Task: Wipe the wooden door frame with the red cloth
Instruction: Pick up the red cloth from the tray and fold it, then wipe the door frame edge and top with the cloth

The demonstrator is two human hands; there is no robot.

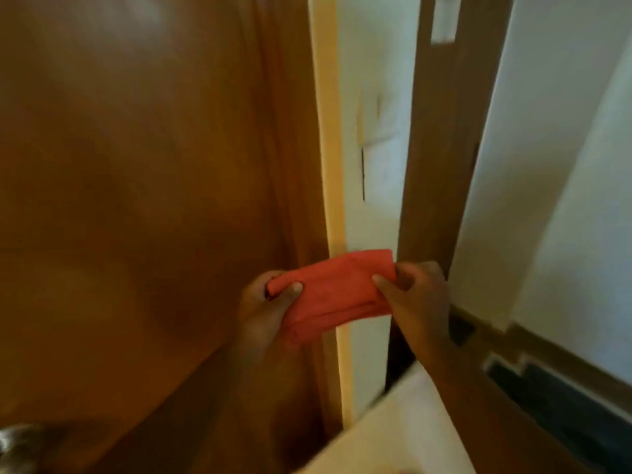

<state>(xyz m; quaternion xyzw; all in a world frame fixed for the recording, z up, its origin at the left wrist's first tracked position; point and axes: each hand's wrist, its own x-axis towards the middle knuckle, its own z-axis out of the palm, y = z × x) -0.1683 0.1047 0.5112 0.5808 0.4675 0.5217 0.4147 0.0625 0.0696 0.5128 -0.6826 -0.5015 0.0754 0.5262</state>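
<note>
A folded red cloth [337,290] is stretched between both of my hands in the lower middle of the head view. My left hand [265,309] pinches its left end with the thumb on top. My right hand [419,295] pinches its right end. Behind the cloth runs the pale edge of a brown wooden door [328,131]. To the right stands the dark wooden door frame [441,138], upright and just behind my right hand. The cloth hangs in front of the gap between door edge and frame; whether it touches either, I cannot tell. The picture is blurred.
The broad brown face of the door [136,200] fills the left half. A metal door knob [17,446] shows at the bottom left corner. White wall [564,165] lies right of the frame, with a dark skirting strip [547,381] along the floor.
</note>
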